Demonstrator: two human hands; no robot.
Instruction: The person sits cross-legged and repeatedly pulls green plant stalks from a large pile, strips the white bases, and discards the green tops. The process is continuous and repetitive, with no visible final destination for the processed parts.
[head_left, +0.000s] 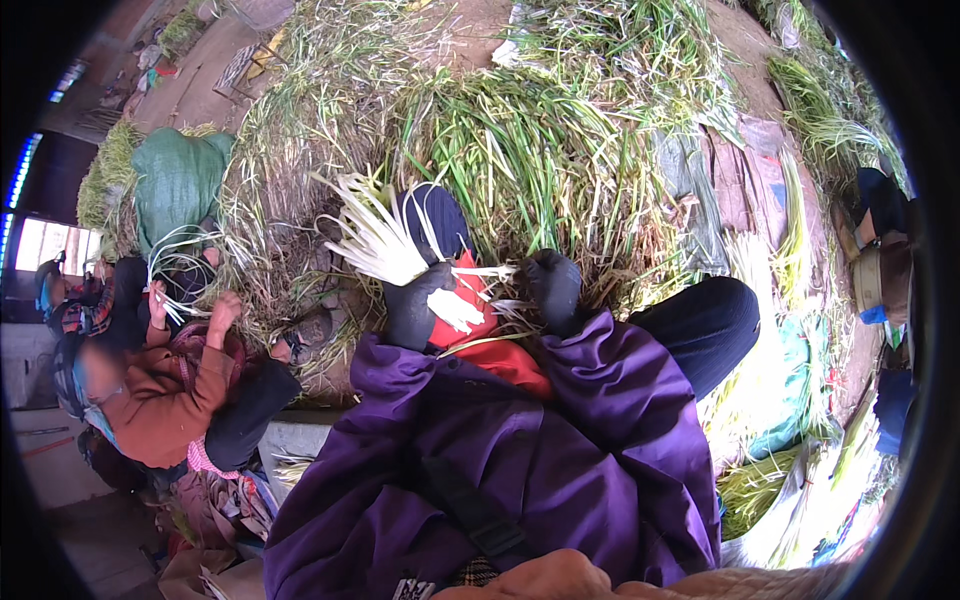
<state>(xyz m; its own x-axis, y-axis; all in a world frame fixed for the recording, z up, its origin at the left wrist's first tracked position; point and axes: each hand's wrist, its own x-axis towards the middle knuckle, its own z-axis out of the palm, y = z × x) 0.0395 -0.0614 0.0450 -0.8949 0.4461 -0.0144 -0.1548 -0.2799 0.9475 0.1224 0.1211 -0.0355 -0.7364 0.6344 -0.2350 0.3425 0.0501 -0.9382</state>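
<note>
My left hand (408, 312), in a dark glove, is closed around a bundle of pale stalks (372, 240). Their whitish ends fan out up and to the left, and a short cut-looking part shows below the fist. A red cloth (505, 360) lies over my lap beneath the hands. To its right my right hand (555, 288), also gloved, has its fingers bent together at the end of a thin pale stalk (490, 271) that stretches across from the bundle. Beyond both hands lies a big heap of long green leafy stalks (530, 150).
At left a co-worker in a brown top (165, 410) sits holding pale stalks. Behind that person stands a green sack (180, 180). Dry leaf litter (290, 190) covers the ground ahead. On the right lie sacking (745, 185), bunches of pale stalks (755, 385) and my bent knee (715, 325).
</note>
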